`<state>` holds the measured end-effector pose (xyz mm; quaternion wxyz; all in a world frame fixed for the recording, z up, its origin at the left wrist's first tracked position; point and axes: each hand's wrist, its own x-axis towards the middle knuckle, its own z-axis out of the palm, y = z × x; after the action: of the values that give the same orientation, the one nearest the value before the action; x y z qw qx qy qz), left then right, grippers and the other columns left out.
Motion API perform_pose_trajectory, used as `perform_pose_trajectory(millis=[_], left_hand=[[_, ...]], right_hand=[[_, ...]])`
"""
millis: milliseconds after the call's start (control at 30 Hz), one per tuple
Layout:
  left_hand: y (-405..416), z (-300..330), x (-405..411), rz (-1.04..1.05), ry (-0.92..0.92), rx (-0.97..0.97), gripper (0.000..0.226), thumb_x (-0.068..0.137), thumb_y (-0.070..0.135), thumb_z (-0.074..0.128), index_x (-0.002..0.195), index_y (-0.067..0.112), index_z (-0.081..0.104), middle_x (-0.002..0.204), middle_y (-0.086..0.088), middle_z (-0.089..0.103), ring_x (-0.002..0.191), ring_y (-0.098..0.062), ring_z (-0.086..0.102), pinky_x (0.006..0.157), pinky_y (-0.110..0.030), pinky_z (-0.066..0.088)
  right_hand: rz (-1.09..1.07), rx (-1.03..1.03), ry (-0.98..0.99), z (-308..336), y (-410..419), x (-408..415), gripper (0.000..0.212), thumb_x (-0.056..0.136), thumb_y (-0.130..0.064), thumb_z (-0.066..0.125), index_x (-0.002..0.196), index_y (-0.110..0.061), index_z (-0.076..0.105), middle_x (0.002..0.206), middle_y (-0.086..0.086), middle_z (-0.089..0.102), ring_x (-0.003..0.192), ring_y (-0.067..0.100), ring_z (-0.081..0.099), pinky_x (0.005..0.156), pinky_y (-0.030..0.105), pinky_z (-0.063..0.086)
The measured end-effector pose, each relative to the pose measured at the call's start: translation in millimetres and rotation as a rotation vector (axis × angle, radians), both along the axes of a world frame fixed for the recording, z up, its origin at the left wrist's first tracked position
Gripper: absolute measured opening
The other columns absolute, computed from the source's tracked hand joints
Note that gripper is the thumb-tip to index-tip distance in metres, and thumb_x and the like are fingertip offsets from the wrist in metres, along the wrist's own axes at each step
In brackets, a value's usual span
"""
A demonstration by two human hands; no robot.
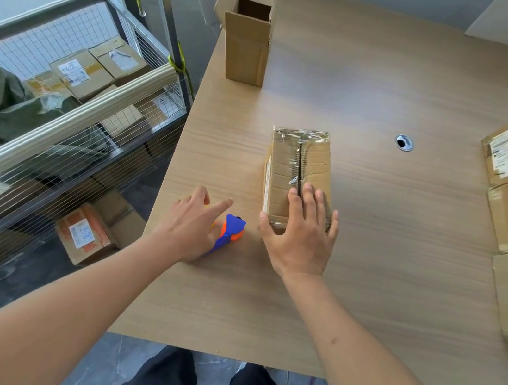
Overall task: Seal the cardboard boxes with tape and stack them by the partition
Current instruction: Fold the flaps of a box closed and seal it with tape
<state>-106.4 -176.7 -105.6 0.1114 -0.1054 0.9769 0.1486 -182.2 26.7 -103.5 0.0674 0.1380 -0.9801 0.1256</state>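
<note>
Right hand (301, 233) flat, fingers straight, atop taped box (298, 166); tape dispenser (230, 230) alongside.

Parcel packing rm: wire cage cart (68, 116) w/ labelled boxes (81, 73)

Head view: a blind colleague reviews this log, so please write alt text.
A person's right hand lies flat on a partly taped cardboard box on a wooden table, while the left hand rests over a blue-and-orange tape dispenser. An open box stands behind.
</note>
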Motion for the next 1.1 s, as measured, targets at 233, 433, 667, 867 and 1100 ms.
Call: perform_pose_trajectory(millis=[233,433,667,867,1100], left_hand=[[3,7,-15,-0.007,0.08,0.076,0.055,0.095,0.02,0.057,0.149,0.029,0.045,0.12,-0.008,0.042,0.089,-0.031,0.058,0.076,-0.038,0.045],[13,22,-20,-0.057,0.179,0.2,0.054,0.095,0.008,0.056,0.148,0.019,0.05,0.128,-0.009,0.045,0.099,-0.031,0.055,0.087,-0.048,0.052],[49,37,-30,-0.286,0.334,0.302,0.04,0.1,0.014,0.06,0.14,0.009,0.06,0.153,-0.01,0.047,0.139,-0.033,0.048,0.114,-0.04,0.04],[59,26,-35,-0.414,0.394,0.236,0.049,0.097,0.03,0.069,0.139,0.006,0.062,0.156,-0.014,0.046,0.149,-0.033,0.037,0.119,-0.05,0.036],[60,-2,-33,-0.411,0.642,0.23,0.037,0.09,0.016,0.079,0.124,0.002,0.072,0.143,-0.017,0.059,0.138,-0.036,0.051,0.107,-0.05,0.05]], right_hand=[[0.001,0.104,-0.007,-5,-13,2,0.071,0.084,-0.054,0.061,0.142,-0.015,0.048,0.161,0.01,0.036,0.153,0.029,0.025,0.118,0.068,0.011],[0.083,0.199,-0.195,10,3,1,0.123,0.064,-0.087,0.064,0.159,-0.022,0.018,0.17,0.001,0.01,0.157,0.021,0.006,0.117,0.057,0.016],[0.351,0.095,-0.277,34,52,-20,0.103,0.08,-0.08,0.057,0.162,-0.03,0.019,0.169,-0.007,0.016,0.155,0.014,0.013,0.118,0.042,0.027],[0.476,0.0,-0.171,24,74,-33,0.07,0.094,-0.051,0.063,0.154,-0.02,0.043,0.161,-0.005,0.038,0.151,0.015,0.031,0.113,0.041,0.038],[0.529,-0.028,0.234,-17,80,-27,0.053,0.104,-0.04,0.049,0.153,-0.02,0.044,0.157,0.001,0.046,0.145,0.017,0.042,0.101,0.035,0.051]])
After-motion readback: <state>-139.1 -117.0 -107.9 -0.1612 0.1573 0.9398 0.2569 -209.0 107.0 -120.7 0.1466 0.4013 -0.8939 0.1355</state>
